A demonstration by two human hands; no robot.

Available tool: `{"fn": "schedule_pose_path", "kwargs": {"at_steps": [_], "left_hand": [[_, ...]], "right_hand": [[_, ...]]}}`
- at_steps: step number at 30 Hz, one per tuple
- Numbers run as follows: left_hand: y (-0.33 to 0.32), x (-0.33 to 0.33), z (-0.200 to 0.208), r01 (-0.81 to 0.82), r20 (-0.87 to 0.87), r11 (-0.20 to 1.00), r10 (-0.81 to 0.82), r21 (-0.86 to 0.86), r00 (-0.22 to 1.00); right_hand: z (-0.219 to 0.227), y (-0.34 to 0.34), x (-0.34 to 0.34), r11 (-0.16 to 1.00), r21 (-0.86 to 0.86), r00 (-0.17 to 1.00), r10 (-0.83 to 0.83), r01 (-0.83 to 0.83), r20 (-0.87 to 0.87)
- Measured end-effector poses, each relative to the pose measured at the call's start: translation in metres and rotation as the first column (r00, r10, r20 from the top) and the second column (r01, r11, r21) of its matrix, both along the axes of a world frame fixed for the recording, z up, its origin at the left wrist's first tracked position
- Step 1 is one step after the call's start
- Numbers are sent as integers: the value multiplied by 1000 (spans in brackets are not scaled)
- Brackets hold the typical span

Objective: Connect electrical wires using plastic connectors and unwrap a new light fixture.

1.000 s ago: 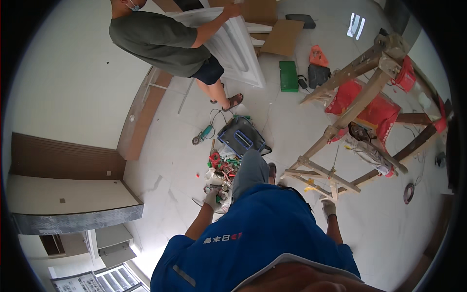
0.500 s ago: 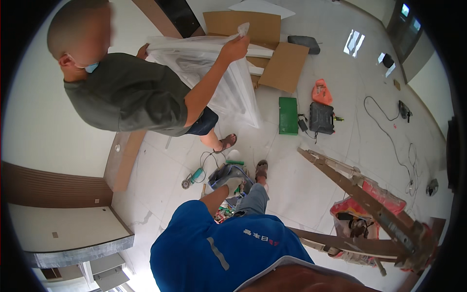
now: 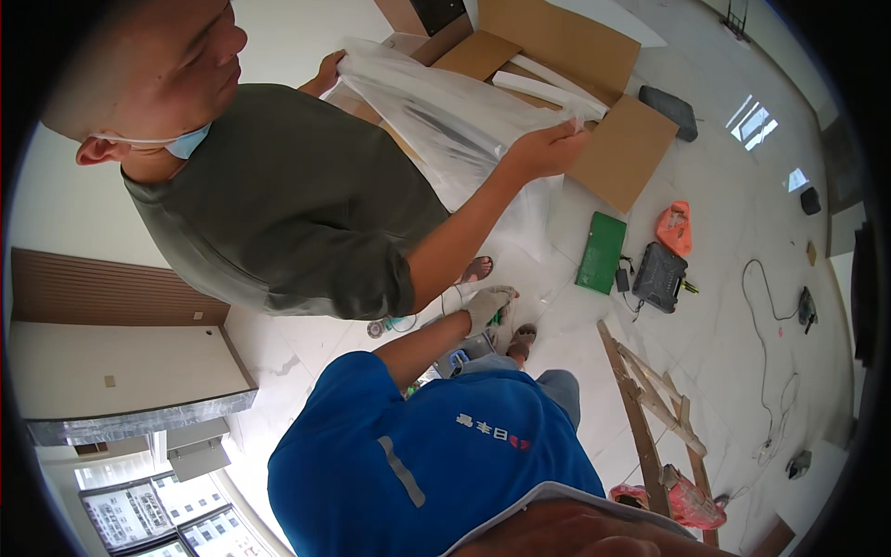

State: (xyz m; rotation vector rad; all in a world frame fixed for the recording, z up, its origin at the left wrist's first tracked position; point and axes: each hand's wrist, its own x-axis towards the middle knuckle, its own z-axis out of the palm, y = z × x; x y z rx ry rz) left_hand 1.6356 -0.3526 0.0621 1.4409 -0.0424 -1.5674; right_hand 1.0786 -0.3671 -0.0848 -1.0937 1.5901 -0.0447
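Observation:
My left hand (image 3: 486,304), in a light work glove, is raised in front of my blue shirt, just below a big clear plastic bag (image 3: 464,130). Its fingers look curled; whether it holds anything is unclear. A person in an olive-green shirt (image 3: 288,204) stands close on the left and holds that bag up with both hands, one hand (image 3: 548,148) at its right edge and the other (image 3: 327,67) at its top left. My right hand is out of sight below my body.
An open cardboard box (image 3: 566,42) lies on the pale tiled floor behind the bag. To the right lie a green flat case (image 3: 601,252), an orange bag (image 3: 674,227), a black tool case (image 3: 659,277) and loose cable (image 3: 768,371). A wooden trestle (image 3: 650,399) stands lower right.
The person with the bag now fills the upper left, much closer than before. My gloved left hand has risen from the floor clutter toward the bag. The trestle has slid to the lower right.

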Motion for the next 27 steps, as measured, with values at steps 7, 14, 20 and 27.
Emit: {"fn": "schedule_pose_path", "kwargs": {"at_steps": [7,14,20,27], "left_hand": [[-31,24,65,-215,34,963,223,-163,974],[-78,26,102,-319,281,927,365,-196,888],[-102,48,99,-85,768,992,-16,91,640],[-102,30,116,219,908,962,-234,164,348]], "right_hand": [[-100,-17,-31,613,-304,680,697,-730,-226],[-61,-248,81,570,-524,744,635,-633,-207],[163,-395,370,803,-450,777,550,-390,307],[348,-376,518,539,-325,200,701,-777,685]]}}
